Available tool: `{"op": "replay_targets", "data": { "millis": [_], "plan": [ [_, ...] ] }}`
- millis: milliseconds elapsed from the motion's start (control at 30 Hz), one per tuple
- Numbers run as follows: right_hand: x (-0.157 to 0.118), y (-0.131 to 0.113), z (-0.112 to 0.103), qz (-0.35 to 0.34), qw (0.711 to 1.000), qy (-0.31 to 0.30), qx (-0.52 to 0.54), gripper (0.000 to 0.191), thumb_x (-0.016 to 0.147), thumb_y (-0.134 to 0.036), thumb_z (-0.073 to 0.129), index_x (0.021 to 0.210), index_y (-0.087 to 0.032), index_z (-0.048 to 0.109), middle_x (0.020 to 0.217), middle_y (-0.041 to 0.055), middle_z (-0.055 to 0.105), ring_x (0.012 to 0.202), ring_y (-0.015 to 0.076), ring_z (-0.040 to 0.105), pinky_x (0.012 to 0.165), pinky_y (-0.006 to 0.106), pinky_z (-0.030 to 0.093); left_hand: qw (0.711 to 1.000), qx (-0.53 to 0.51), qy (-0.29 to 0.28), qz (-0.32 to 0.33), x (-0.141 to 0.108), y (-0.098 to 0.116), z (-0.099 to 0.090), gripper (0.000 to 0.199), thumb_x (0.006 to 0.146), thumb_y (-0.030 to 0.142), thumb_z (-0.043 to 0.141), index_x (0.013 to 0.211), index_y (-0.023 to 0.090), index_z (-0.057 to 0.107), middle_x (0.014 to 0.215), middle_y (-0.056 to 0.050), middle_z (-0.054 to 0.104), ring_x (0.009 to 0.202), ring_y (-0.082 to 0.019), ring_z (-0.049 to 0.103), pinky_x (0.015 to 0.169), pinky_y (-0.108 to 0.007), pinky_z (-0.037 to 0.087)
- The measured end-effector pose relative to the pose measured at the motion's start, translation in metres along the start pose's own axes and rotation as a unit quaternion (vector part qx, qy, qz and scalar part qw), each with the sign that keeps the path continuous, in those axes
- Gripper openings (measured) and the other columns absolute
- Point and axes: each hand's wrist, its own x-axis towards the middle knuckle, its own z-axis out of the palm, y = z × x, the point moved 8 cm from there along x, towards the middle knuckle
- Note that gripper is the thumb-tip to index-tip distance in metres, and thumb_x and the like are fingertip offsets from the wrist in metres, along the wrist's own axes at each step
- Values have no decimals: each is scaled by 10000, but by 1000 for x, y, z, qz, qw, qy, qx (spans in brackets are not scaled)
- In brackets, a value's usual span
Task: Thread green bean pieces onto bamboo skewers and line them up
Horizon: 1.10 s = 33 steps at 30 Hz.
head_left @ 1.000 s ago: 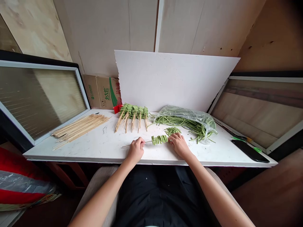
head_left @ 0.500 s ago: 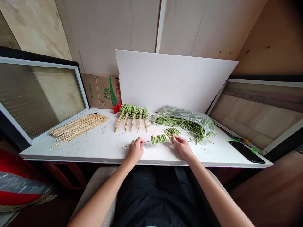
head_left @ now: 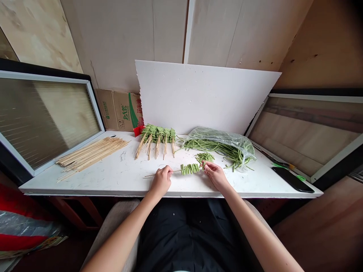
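A thin wooden skewer is pinched in my left hand, and its bare end sticks out to the left. Cut green bean pieces are threaded side by side on it, between my two hands. My right hand has its fingertips closed on a bean piece at the skewer's right end. Just behind that hand lies a small pile of cut beans. Farther back, finished bean skewers are stacked with their sticks pointing toward me.
Loose skewers lie at the left of the white table. Long beans in a clear bag lie back right. A black phone rests at the right edge. A white board and a carton stand behind.
The view has shifted slightly. My right hand and the bean piece in it have moved slightly left, closer to the threaded pieces. My left hand still holds the skewer.
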Motion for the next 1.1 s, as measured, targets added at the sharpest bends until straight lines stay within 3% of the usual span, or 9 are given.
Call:
{"op": "replay_targets", "data": {
  "millis": [533,733,1100],
  "plan": [
    [-1,-4,1,1,1000,5,16,502,714,-557,890,1097,-246,801,1090,63,796,892,208,695,678,274,523,1000,-4,-1,-3,1,0,-1,227,916,33,520,895,239,612,848,-38,730,818,-235,667,733,-318,476],
    [-2,0,-2,5,999,14,30,451,664,-522,937,991,-235,820,983,65,809,942,249,729,791,333,568,1000,-5,-10,-11,1,-1,0,236,899,23,510,859,238,597,832,-30,727,806,-223,680,712,-304,468],
    [-2,0,-1,-17,1000,19,3,396,646,-540,941,871,-240,813,1092,101,815,945,279,764,875,414,593,1000,-5,-17,0,0,1,0,300,840,-46,487,803,241,568,845,-36,743,819,-223,710,726,-303,482]
  ]
}}
